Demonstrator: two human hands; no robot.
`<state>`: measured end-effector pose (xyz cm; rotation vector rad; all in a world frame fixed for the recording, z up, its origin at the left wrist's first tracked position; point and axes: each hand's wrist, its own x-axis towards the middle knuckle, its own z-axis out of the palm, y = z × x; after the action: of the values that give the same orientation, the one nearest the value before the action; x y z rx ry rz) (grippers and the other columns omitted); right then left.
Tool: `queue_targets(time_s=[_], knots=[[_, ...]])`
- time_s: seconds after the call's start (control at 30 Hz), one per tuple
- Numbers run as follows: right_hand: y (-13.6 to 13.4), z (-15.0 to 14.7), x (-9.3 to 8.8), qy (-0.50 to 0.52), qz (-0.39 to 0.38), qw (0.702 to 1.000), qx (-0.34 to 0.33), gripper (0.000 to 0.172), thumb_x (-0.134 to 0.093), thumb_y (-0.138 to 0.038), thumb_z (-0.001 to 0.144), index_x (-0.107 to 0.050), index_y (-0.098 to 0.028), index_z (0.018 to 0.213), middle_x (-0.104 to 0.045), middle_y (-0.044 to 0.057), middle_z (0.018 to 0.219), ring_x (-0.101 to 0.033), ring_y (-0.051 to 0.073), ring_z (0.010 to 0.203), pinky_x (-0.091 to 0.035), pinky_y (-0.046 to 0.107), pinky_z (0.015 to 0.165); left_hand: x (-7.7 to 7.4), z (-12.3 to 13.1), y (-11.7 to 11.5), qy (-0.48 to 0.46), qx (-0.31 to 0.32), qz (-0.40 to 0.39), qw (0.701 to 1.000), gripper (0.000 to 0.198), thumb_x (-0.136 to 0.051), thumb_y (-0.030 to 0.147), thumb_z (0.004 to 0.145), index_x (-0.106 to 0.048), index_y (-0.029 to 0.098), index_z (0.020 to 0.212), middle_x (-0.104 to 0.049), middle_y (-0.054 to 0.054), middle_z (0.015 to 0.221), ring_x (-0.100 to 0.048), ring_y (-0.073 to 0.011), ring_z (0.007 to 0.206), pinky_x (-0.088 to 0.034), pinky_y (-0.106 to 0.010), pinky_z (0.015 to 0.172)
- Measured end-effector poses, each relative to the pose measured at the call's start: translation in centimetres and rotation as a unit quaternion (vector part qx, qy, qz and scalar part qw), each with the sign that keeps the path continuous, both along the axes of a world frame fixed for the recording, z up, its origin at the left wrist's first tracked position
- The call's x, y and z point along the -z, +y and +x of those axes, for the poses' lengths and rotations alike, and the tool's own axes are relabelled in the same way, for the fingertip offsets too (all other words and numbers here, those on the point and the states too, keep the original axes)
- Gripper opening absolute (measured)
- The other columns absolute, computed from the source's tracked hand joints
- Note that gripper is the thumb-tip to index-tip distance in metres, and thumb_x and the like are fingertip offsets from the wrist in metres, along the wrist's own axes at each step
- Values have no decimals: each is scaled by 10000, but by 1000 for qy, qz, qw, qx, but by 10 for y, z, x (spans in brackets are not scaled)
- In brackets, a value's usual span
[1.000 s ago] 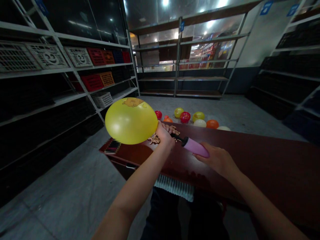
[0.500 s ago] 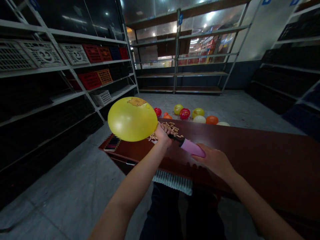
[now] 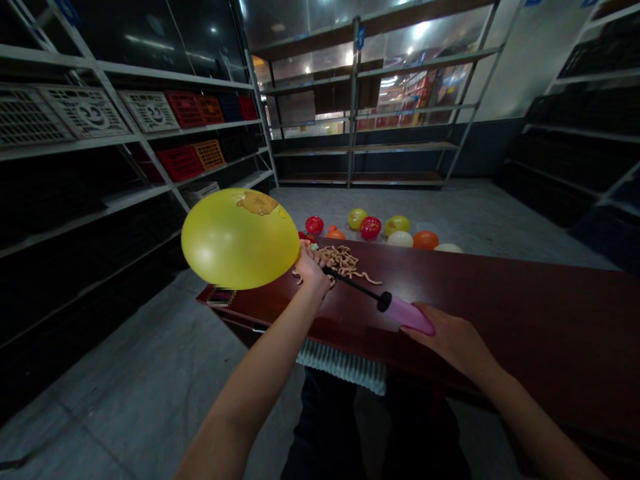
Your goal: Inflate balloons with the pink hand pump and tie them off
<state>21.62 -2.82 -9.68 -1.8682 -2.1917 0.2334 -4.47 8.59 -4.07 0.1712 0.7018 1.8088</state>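
Observation:
A large yellow balloon [image 3: 240, 243] with a brown printed figure bulges out on the left of my left hand [image 3: 314, 268]. That hand is closed around the balloon's neck and the front end of a hand balloon pump; the join is hidden in the fingers. The pump's thin black rod [image 3: 357, 287] shows between my hands. My right hand [image 3: 445, 333] is wrapped round the pump's pink handle [image 3: 413, 315]. Behind my left hand, a pile of uninflated beige long balloons [image 3: 340, 261] lies on the dark red table [image 3: 480, 300].
Several red, yellow, orange and white balloons [image 3: 370, 228] lie on the floor beyond the table. A phone-like object [image 3: 221, 295], partly blurred, rests at the table's left corner. Shelves with crates [image 3: 185, 109] stand left; a metal rack [image 3: 355, 147] stands at the back.
My right hand has drawn the pink handle back to the right, baring a long stretch of rod. My left hand and the balloon have shifted left, and the balloon looks larger.

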Motion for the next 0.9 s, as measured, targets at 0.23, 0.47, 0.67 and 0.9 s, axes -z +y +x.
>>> queue_targets(time_s=[0.23, 0.47, 0.67, 0.9], knots=[[7, -23, -13, -12, 19, 1000, 0, 465, -523, -585, 856, -621, -254, 1167, -752, 69, 1001, -718, 282, 875, -494, 341, 715, -9, 28, -13, -6, 0, 38, 999, 487, -482, 396, 968, -240, 205, 591, -210, 74, 446, -207, -70, 338, -197, -228, 372], [10, -58, -55, -68, 76, 995, 6, 463, -474, -608, 881, -611, -243, 1131, -744, 85, 977, -714, 300, 824, -475, 344, 639, -25, 45, -21, -29, 53, 58, 996, 486, -455, 389, 985, -235, 205, 592, -192, 74, 464, -201, -68, 343, -213, -228, 376], [7, -62, -36, -41, 44, 998, -17, 512, -467, -605, 899, -542, -247, 1257, -713, 82, 1153, -708, 291, 947, -505, 351, 709, -11, 32, -21, -4, 66, 20, 998, 477, -456, 381, 981, -236, 207, 594, -188, 72, 450, -180, -76, 338, -206, -241, 372], [1, -41, -13, -40, 34, 998, -21, 501, -528, -590, 868, -587, -241, 1223, -726, 98, 1126, -713, 320, 936, -533, 391, 748, 16, 7, -9, -15, 67, -3, 998, 434, -481, 289, 943, -219, 205, 607, -190, 81, 452, -191, -68, 341, -191, -233, 382]])
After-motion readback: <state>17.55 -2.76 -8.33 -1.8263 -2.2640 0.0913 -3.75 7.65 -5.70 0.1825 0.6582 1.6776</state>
